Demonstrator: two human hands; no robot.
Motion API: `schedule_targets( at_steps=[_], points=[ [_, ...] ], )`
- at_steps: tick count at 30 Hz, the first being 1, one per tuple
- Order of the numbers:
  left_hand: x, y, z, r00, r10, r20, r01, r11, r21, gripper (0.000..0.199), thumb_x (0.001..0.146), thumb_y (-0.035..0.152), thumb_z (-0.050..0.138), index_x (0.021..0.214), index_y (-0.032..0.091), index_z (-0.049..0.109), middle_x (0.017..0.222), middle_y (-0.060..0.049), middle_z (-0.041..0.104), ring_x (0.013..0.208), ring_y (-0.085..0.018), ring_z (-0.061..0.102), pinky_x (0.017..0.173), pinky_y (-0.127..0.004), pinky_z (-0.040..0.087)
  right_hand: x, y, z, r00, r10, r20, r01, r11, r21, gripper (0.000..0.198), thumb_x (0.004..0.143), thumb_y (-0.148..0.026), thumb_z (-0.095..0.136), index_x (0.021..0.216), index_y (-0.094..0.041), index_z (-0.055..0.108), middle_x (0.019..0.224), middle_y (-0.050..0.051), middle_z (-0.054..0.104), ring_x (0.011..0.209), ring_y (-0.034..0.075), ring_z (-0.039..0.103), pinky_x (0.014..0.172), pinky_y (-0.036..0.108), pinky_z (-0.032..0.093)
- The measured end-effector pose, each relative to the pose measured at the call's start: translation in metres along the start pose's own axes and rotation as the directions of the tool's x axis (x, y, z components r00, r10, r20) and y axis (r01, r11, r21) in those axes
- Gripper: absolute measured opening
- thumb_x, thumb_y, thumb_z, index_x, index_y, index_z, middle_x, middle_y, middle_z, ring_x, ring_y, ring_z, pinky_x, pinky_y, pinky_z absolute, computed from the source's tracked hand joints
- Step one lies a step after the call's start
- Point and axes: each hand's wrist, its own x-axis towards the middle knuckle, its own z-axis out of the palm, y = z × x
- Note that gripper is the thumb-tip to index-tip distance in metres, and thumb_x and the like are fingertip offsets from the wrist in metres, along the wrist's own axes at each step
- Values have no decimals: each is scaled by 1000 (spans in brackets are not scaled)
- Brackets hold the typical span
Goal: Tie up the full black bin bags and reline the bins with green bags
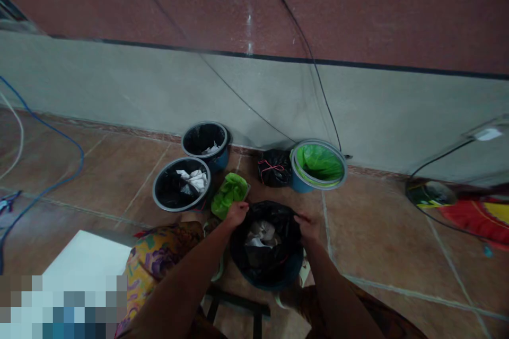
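Right in front of me stands a bin (274, 279) lined with a black garbage bag (284, 222). Crumpled paper waste (262, 234) lies inside the bag. My left hand (237, 213) is closed on the bag's edge at the left, and my right hand (308, 226) grips the edge at the right. The bag's rim is pulled up between both hands. Close to my left hand lies a bright green plastic bag (229, 196) on the floor.
Two black-lined bins (182, 206) (218, 161) with paper waste stand left. By the wall sit a tied black bag (274, 169) and a green-lined bin (302, 183). A person in patterned clothing (159, 259) is at my left. A blue hose (59, 132) and a black cable (429, 159) lie at the sides.
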Motion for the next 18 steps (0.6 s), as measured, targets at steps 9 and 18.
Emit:
schedule_targets(
  at_steps=[9, 18],
  points=[
    [-29, -4, -23, 970, 131, -207, -144, 988, -51, 23, 85, 21, 54, 89, 16, 76, 91, -6, 76, 87, -19, 67, 84, -28, 50, -30, -6, -25, 974, -220, 59, 226, 902, -367, 52, 66, -46, 63, 106, -12, 67, 102, 16, 71, 91, 27, 67, 85, 40, 51],
    [-45, -20, -30, 981, -63, -182, -6, 935, -355, 22, 81, 31, 61, 81, 12, 73, 72, -3, 68, 62, -12, 58, 61, -23, 50, -104, 25, -40, 1000, -7, 22, 18, 816, -578, 24, 70, -39, 61, 80, -18, 69, 74, 11, 71, 74, 27, 67, 69, 34, 47]
  ],
)
